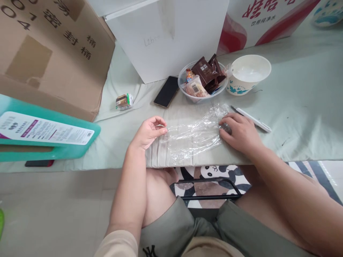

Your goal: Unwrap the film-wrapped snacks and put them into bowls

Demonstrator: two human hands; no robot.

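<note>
Both ends of a thin, clear plastic bag (pixel 194 137) on the desk (pixel 308 92) are held, left hand (pixel 150 132) pinching and right hand (pixel 239 132) gripping, well apart, so hard tugging could tear it.

Left hand (pixel 151 132), just left of centre: thumb and index finger meet at the tips, other fingers curled. Left forearm (pixel 130 192) rises steeply from the lower left of the frame. Right hand (pixel 239 132), right of centre: back uppermost, fingers bent and directed left. Right forearm (pixel 288 191) slants up from lower right. Both forearms bare; hands well apart.
</note>
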